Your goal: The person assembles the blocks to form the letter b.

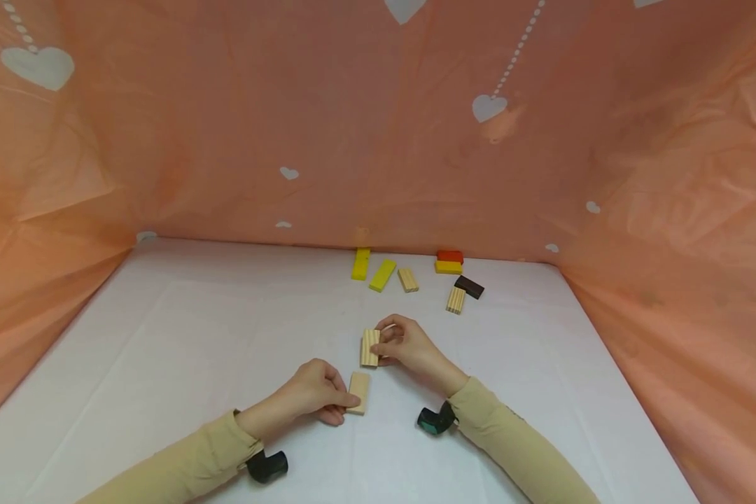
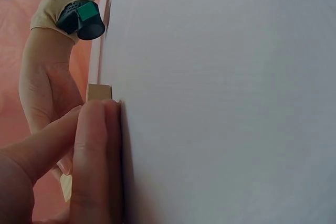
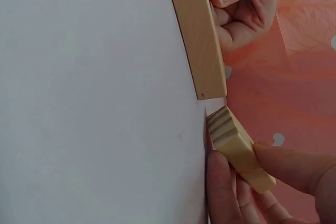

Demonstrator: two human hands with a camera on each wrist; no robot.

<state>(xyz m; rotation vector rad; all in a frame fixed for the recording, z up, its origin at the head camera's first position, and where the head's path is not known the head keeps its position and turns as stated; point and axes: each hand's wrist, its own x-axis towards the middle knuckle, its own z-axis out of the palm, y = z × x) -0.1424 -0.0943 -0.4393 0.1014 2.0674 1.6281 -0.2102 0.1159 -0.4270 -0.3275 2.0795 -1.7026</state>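
Observation:
My left hand [image 1: 323, 393] grips a plain pale wooden block [image 1: 358, 390], thumb on its near end. In the right wrist view this block [image 3: 199, 38] shows its long smooth face, and left fingers curl at its side. Just beyond it, my right hand [image 1: 411, 350] pinches a striped-grain wooden block [image 1: 370, 347] between thumb and fingers. From the right wrist the striped block [image 3: 233, 137] looks tilted, its grooved end facing the plain block across a small gap. Another pale wooden piece [image 3: 260, 179] shows under the right thumb, against the striped block.
Farther back lie two yellow-green blocks [image 1: 383, 275], a small wooden block [image 1: 408, 280], a red block [image 1: 450, 256] against an orange-yellow one [image 1: 449, 267], and a dark brown block [image 1: 469, 287] beside a striped one [image 1: 456, 300]. Pink heart-print cloth [image 1: 327, 140] walls the white table [image 1: 227, 315].

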